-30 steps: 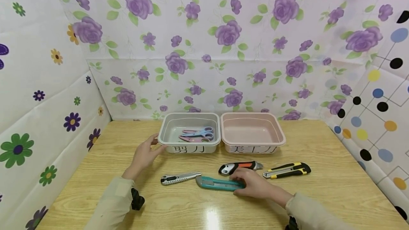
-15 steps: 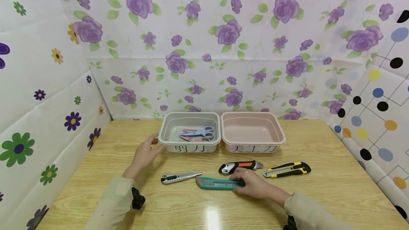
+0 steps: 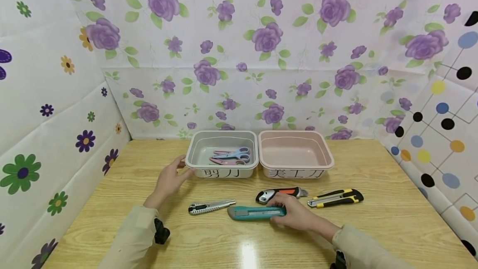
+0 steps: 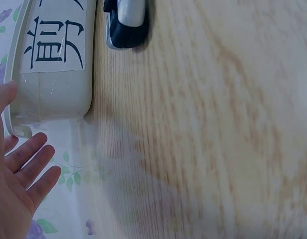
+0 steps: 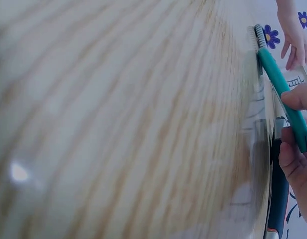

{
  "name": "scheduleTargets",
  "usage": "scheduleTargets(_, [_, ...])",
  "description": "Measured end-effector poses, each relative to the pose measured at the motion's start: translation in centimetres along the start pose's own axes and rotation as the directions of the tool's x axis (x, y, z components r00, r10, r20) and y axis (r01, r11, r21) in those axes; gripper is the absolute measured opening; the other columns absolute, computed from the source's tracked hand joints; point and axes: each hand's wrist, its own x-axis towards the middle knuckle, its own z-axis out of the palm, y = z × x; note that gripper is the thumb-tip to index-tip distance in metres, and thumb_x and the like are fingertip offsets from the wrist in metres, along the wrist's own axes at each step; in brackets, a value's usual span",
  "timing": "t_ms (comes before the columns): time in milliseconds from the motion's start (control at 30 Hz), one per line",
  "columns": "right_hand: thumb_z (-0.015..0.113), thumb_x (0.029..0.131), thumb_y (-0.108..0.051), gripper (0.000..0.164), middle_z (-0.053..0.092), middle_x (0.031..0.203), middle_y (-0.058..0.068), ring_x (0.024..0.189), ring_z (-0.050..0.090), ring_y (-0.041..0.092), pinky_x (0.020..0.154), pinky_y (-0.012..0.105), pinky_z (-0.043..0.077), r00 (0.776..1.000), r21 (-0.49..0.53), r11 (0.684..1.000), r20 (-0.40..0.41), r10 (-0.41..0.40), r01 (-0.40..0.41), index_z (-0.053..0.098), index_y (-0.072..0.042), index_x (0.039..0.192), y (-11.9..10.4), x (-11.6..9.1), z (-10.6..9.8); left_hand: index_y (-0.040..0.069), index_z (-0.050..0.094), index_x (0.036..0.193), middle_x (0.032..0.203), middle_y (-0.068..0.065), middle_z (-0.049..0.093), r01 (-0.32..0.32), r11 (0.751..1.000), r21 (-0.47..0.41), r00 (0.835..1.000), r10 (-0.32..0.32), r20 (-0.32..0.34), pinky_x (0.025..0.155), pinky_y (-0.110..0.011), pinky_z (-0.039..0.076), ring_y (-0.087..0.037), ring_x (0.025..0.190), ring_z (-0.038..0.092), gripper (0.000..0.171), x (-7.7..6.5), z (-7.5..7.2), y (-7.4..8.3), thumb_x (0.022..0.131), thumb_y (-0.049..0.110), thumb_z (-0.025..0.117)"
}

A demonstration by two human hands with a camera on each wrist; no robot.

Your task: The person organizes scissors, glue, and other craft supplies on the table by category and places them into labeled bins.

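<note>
My right hand (image 3: 295, 213) pinches a teal utility knife (image 3: 250, 213) at its right end between thumb and fingers. In the right wrist view the teal knife (image 5: 277, 74) looks slightly raised off the table. At the left front corner of a grey bin (image 3: 192, 165), my left hand (image 3: 168, 182) touches the rim; its thumb lies at the rim and the other fingers are loosely extended in the left wrist view. Pink and blue scissors (image 3: 233, 155) lie inside that bin. Behind the right hand is a black, orange and silver utility knife (image 3: 266, 195), partly covered by the fingers.
A pink bin (image 3: 296, 167) with a label on its front stands right of the grey one. A silver snap-off knife (image 3: 211, 207) lies left of the teal knife, and a yellow-and-black one (image 3: 336, 198) lies to the right. Floral cloth (image 3: 239, 53) hangs behind the table.
My right hand has taken the teal knife between thumb and fingers and shifted it very slightly, tilting its face toward the head camera. The left hand keeps its place at the grey bin.
</note>
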Motion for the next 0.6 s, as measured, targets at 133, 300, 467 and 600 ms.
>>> scheduleTargets(133, [0.074, 0.074, -0.017, 0.027, 0.058, 0.089, -0.006, 0.078, 0.052, 0.005, 0.068, 0.022, 0.046, 0.999, 0.000, 1.000, -0.026, -0.021, 0.021, 0.063, -0.015, 0.099, -0.05, 0.04, 0.21, 0.003, 0.042, 0.133, 0.112, -0.018, 0.061, 0.002, 1.000, -0.002, 1.000, -0.002, 0.000, 0.083, -0.052, 0.046, -0.038, 0.106, 0.054, 0.065, 0.00, 0.04, 0.03, 0.085, 0.042, 0.060])
scheduleTargets(300, [0.072, 0.077, -0.015, 0.027, 0.060, 0.096, -0.004, 0.085, 0.054, 0.007, 0.072, 0.024, 0.047, 0.997, 0.026, 0.997, -0.046, -0.067, 0.068, 0.061, -0.013, 0.102, 0.04, 0.10, 0.41, 0.003, 0.042, 0.133, 0.112, -0.019, 0.061, -0.003, 1.000, -0.004, 1.000, 0.003, -0.003, 0.083, -0.051, 0.046, -0.038, 0.105, 0.055, 0.063, -0.02, 0.05, 0.07, 0.085, 0.039, 0.061])
scheduleTargets(467, [0.067, 0.083, -0.015, 0.027, 0.060, 0.104, 0.000, 0.091, 0.056, 0.009, 0.076, 0.025, 0.048, 0.997, 0.085, 0.994, -0.040, -0.060, 0.063, 0.058, -0.014, 0.108, -0.29, 0.18, 0.36, 0.003, 0.042, 0.133, 0.113, -0.019, 0.060, -0.002, 1.000, -0.002, 1.000, 0.002, -0.002, 0.083, -0.052, 0.046, -0.038, 0.105, 0.055, 0.063, -0.03, 0.03, 0.11, 0.085, 0.039, 0.061])
scheduleTargets(600, [0.064, 0.085, -0.017, 0.026, 0.061, 0.103, 0.003, 0.087, 0.057, 0.008, 0.073, 0.025, 0.049, 0.999, 0.128, 0.991, -0.024, -0.039, 0.042, 0.056, -0.012, 0.110, -0.60, 0.18, 0.32, 0.003, 0.042, 0.133, 0.113, -0.019, 0.060, -0.002, 1.000, -0.002, 1.000, 0.002, -0.002, 0.083, -0.052, 0.046, -0.038, 0.106, 0.054, 0.061, -0.06, 0.01, 0.15, 0.085, 0.036, 0.062])
